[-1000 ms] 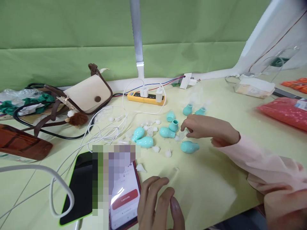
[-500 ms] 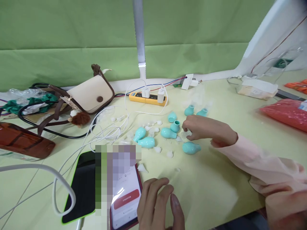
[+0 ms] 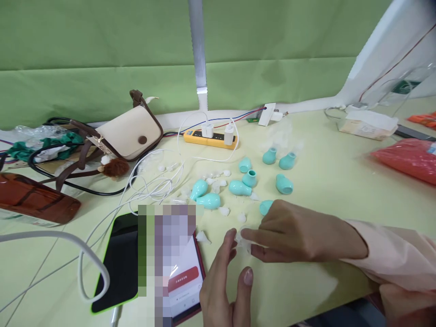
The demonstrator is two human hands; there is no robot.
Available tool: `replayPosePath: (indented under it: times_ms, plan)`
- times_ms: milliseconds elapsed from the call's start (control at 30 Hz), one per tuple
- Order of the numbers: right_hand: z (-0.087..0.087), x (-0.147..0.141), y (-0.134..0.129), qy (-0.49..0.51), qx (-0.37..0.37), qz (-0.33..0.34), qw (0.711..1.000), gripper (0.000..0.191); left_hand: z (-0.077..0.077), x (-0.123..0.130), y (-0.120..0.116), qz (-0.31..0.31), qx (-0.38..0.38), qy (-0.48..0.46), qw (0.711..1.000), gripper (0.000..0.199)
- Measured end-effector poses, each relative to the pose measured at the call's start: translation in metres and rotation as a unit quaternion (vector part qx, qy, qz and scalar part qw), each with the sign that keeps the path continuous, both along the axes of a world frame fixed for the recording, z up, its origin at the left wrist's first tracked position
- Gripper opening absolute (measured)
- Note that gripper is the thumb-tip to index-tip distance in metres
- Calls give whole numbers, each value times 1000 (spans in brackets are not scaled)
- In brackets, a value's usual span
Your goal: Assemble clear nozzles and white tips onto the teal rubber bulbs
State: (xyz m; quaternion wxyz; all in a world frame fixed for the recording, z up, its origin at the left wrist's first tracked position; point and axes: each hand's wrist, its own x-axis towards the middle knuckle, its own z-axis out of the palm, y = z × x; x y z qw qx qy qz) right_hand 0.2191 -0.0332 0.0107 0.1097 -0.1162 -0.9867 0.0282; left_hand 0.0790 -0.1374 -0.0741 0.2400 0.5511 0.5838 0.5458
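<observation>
My right hand (image 3: 296, 231) pinches a small clear plastic piece (image 3: 244, 244) between its fingers, low over the front of the table. Just left of it is my left hand (image 3: 223, 281), thumb and fingers apart, fingertips close to the plastic piece; whether they touch it I cannot tell. Partly hidden behind my right hand lies a turquoise vase-shaped piece (image 3: 266, 207). Farther back is an upright turquoise piece (image 3: 250, 178) with its mouth up, beside another on its side (image 3: 240, 187). One more turquoise piece (image 3: 284, 184) lies tilted at the right.
Left of my hands lie a phone with a lit screen (image 3: 185, 290) and a dark green-edged phone (image 3: 119, 259). White cables (image 3: 153, 181) tangle behind them. A yellow power strip (image 3: 209, 140), a cream bag (image 3: 131, 131) and a red packet (image 3: 408, 159) stand farther out.
My right hand has come toward me and left, bringing the clear plastic piece to my left hand. A turquoise piece it covered now shows. My left hand's fingers have straightened.
</observation>
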Motion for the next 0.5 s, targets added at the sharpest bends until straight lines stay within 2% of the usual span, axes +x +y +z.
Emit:
replayPosePath:
  times_ms: [100,167,233,300,333,400,433,500]
  plan:
    - [-8,-7,-7,9,5,27,1000,37,5,3,1,26,1,-17,1000,31]
    - [-10,-10,-8,46,24,40,998,35,8,6,2,68,8,-48,997,28]
    - [-9,-12,-2,92,38,28,995,28,11,8,2,117,23,-90,989,26]
    - [-9,-11,9,123,16,-4,992,24,11,8,2,154,39,-94,983,26]
    - [-8,-9,16,122,-4,-35,992,26,11,7,2,166,42,-64,983,26]
    - [-9,-4,32,87,-44,-111,989,28,6,3,5,165,54,59,983,25]
    - [-10,-1,40,50,-55,-150,986,27,3,1,7,150,68,135,977,23]
    - [-13,5,52,-6,-69,-185,980,24,-5,-2,11,104,98,266,953,20]
